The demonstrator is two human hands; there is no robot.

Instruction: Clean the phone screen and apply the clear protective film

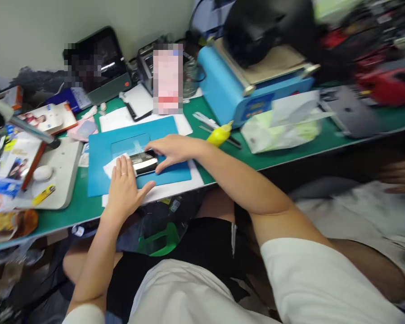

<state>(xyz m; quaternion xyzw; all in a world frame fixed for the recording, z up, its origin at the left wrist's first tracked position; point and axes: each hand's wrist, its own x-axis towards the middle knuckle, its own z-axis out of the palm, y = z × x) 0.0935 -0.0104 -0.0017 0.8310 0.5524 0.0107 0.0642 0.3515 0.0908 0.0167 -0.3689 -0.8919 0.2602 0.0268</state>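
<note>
A glossy black slab that looks like a phone [144, 164] lies on a blue mat [99, 148], reflecting bright light. My left hand [124, 184] lies flat with the thumb spread, its fingers pressing a white tissue [110, 168] at the slab's left end. Most of the tissue is hidden under those fingers. From the right, my right hand [171, 150] spans the slab's other end, thumb at the near edge and fingers at the far edge. A clear rectangular outline [130, 140] shows on the mat just behind the slab.
Behind the mat stand a dark-screened device [97, 67] and a pink-screened phone [168, 81]. A blue machine [222, 85], yellow bottle [220, 134] and tissue pack [280, 130] lie to the right. A pale board [65, 175] is left. Another person's hand [403, 175] shows at far right.
</note>
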